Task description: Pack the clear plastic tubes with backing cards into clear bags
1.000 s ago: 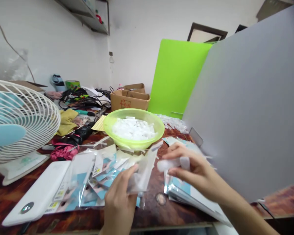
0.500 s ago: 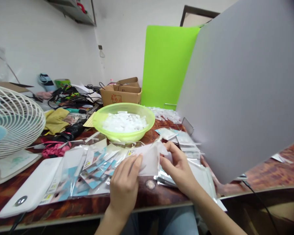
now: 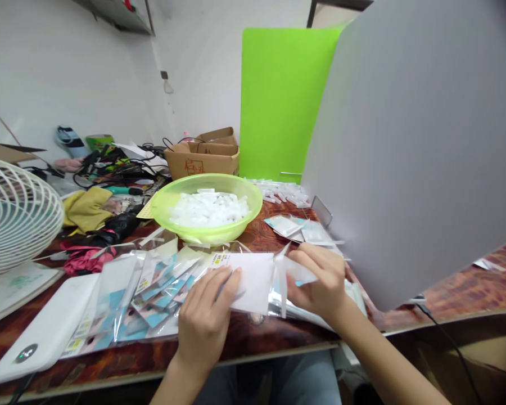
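My left hand (image 3: 206, 318) grips the left side of a white packet in a clear plastic sleeve (image 3: 253, 281), held flat just above the table's front edge. At the packet's right end, my right hand (image 3: 320, 281) pinches the sleeve's open flap. Under and beside the hands lie several more sleeved packets with blue print (image 3: 152, 287) and a stack of finished ones (image 3: 354, 292). A green plastic bowl (image 3: 168, 199) full of small white pieces (image 3: 208, 208) stands just behind the packet.
A white fan (image 3: 17, 214) and a white power bank (image 3: 46, 332) sit at the left. A grey board (image 3: 413, 140) and a green board (image 3: 278, 101) stand at the right and back. Cardboard boxes (image 3: 202, 160), cables and cloths crowd the far table.
The packet has been lowered from upright to flat near the table. My right hand has slid to the sleeve's right end and now pinches the flap. The view has shifted down and right.
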A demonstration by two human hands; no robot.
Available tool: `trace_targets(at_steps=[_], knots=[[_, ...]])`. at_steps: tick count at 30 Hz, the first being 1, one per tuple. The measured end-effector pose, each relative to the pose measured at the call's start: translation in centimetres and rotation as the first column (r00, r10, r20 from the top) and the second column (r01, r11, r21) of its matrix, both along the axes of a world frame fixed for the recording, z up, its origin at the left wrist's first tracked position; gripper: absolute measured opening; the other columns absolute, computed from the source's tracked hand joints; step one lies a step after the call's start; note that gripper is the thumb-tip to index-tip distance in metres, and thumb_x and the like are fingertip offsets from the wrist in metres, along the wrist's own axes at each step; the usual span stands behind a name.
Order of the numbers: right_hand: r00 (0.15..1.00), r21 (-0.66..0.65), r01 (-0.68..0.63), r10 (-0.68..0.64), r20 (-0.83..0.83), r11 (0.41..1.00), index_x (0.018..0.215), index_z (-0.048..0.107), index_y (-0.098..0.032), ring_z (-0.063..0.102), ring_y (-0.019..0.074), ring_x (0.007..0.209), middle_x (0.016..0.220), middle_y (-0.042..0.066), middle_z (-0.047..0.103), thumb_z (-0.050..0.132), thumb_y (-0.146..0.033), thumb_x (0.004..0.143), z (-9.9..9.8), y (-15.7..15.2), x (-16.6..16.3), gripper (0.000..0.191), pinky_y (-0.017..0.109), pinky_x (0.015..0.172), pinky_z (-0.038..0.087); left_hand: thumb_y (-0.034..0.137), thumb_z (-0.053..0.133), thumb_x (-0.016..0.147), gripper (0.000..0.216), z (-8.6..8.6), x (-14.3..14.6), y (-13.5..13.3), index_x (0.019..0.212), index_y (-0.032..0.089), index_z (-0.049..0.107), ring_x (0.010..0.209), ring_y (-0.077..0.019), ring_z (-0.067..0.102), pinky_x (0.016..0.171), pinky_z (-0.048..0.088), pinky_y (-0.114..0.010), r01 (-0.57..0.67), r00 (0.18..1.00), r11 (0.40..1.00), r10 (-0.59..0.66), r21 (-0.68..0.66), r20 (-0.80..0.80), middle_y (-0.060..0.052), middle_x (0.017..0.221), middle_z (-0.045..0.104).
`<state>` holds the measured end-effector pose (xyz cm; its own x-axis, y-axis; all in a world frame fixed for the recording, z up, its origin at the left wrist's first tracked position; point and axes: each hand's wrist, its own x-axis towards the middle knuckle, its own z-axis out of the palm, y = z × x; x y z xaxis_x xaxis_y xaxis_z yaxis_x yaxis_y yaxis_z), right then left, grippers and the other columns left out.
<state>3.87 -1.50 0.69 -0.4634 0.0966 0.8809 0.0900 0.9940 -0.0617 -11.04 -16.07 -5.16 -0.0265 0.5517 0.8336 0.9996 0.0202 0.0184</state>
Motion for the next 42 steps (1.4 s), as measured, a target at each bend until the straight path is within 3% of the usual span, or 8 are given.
trace_targets(at_steps=[3,9,15,20,25,30,34,42], knots=[[0.973,-0.381,-0.227,0.191,-0.131,0.896,0.074,0.047,-0.020,0.045,0.0123,0.056,0.063,-0.001,0.046,0.039,-0.016,0.090,-0.7,-1.2,-0.1,0.019,0.025,0.054,0.035,-0.015,0.042,0.075,0.048,-0.1,0.2,0.1,0.114,0.009,0.059,0.104,-0.0238,0.060,0.093,0.048,-0.038,0.029,0.997,1.000,-0.030,0.012,0.070,-0.013,0.105,0.066],[0.983,-0.298,-0.147,0.172,0.061,0.943,0.079,0.047,-0.021,0.041,0.0136,0.058,0.069,-0.001,0.043,0.056,-0.026,0.082,-1.7,-2.3,-0.1,0.011,0.026,0.051,0.031,-0.007,0.045,0.081,0.045,-0.6,1.0,0.1,0.123,0.007,0.053,0.111,-0.0228,0.058,0.098,0.046,-0.036,0.049,0.996,0.999,-0.050,0.012,0.079,-0.015,0.112,0.066],[0.941,-0.515,-0.286,0.339,0.009,0.808,0.117,0.045,-0.024,0.053,0.0112,0.072,0.095,0.002,0.058,0.061,-0.016,0.084,0.4,-2.4,0.6,0.037,0.025,0.066,0.047,0.013,0.045,0.093,0.037,-1.4,2.6,-0.3,0.130,0.013,0.047,0.111,-0.0169,0.060,0.096,0.047,-0.027,0.018,0.956,1.000,-0.013,-0.016,0.294,-0.011,0.115,0.064],[0.835,-0.606,-0.333,0.525,0.167,0.722,0.083,0.065,-0.020,0.054,0.0132,0.069,0.073,0.000,0.056,0.061,-0.028,0.089,1.9,-1.9,1.5,0.011,0.027,0.062,0.043,0.004,0.046,0.087,0.042,-1.1,2.6,-0.3,0.128,0.012,0.047,0.111,-0.0149,0.058,0.100,0.043,-0.024,0.064,0.950,0.997,-0.075,0.046,0.302,-0.011,0.114,0.063],[0.842,-0.691,-0.530,0.407,-0.355,0.492,0.078,0.066,-0.025,0.052,0.0155,0.062,0.067,0.000,0.053,0.045,-0.053,0.094,2.3,-1.8,2.4,0.038,0.031,0.062,0.043,0.006,0.047,0.085,0.034,-0.6,2.9,-0.6,0.117,0.017,0.053,0.100,-0.0138,0.060,0.089,0.048,-0.022,0.134,0.882,0.989,-0.151,0.069,0.445,-0.006,0.103,0.064],[0.766,-0.587,-0.524,0.040,-0.642,0.617,0.075,0.059,-0.026,0.037,0.0142,0.049,0.052,-0.004,0.034,0.042,-0.061,0.091,1.4,-4.8,0.7,0.042,0.030,0.053,0.037,0.009,0.050,0.086,0.025,-0.1,4.1,-0.4,0.107,0.021,0.054,0.095,-0.0126,0.060,0.085,0.049,-0.022,0.186,0.791,0.979,-0.198,0.081,0.578,-0.002,0.100,0.063],[0.788,-0.456,-0.308,-0.045,-0.614,0.835,0.084,0.055,-0.027,0.045,0.0162,0.051,0.061,-0.001,0.046,0.040,-0.057,0.093,-0.2,-6.2,0.1,0.034,0.034,0.055,0.041,0.015,0.055,0.088,0.023,-0.1,4.0,-0.4,0.111,0.019,0.053,0.104,-0.0158,0.057,0.094,0.046,-0.028,0.225,0.837,0.966,-0.258,0.125,0.483,-0.006,0.107,0.062],[0.996,-0.382,-0.041,0.066,0.053,0.923,0.122,0.055,-0.023,0.055,0.0216,0.084,0.093,0.007,0.051,0.033,-0.049,0.098,-1.9,-6.2,2.5,0.042,0.035,0.068,0.048,0.013,0.050,0.089,0.030,-0.3,3.5,-0.8,0.119,0.015,0.050,0.113,-0.0180,0.054,0.102,0.040,-0.032,0.169,0.900,0.983,-0.186,0.077,0.394,-0.010,0.113,0.063]])
